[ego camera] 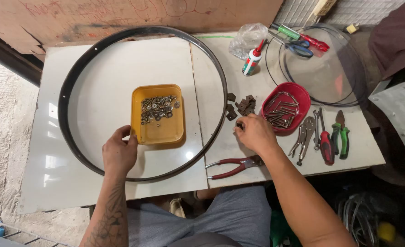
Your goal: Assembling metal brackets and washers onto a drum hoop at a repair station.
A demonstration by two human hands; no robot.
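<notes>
**Insp. A:** Ref. landmark = yellow tray point(158, 132), centre of the white table point(51, 178). Going L to R. What's at its left?

**Insp. B:** Left hand point(119, 153), at tray's lower-left corner. Fingers loosely curled, thumb touching the tray wall; holds nothing else. Tray carries a heap of small nuts and washers point(158, 109) in its far half; near half bare.

**A:** Around the tray?

**B:** Large black metal hoop point(74, 75) lies flat on the table and rings the tray completely. Left hand sits inside the hoop.

**A:** Right of the tray?

**B:** Just outside the hoop's right arc: small dark metal brackets point(242, 105), scattered in a cluster. Right hand point(256, 133) rests near side of that cluster, fingertips pinched narrow on one small dark piece point(240, 124); can't tell which kind. Red-handled pliers point(233, 166) lie nearer the person than that hand, not touched.

**A:** Farther right?

**B:** Red bowl point(299, 93) w/ long screws or nails, beside the right hand. Beyond it: locking pliers point(304, 132), red-handled screwdriver point(326, 145), green-handled pliers point(341, 137), side by side at table's right edge.

**A:** Far side, right of tray?

**B:** Glue bottle w/ red nozzle point(252, 59), clear plastic bag point(247, 36), blue-handled scissors point(298, 47), two more screwdrivers, green and red handles point(298, 36), and a clear round disc point(330, 73).
</notes>
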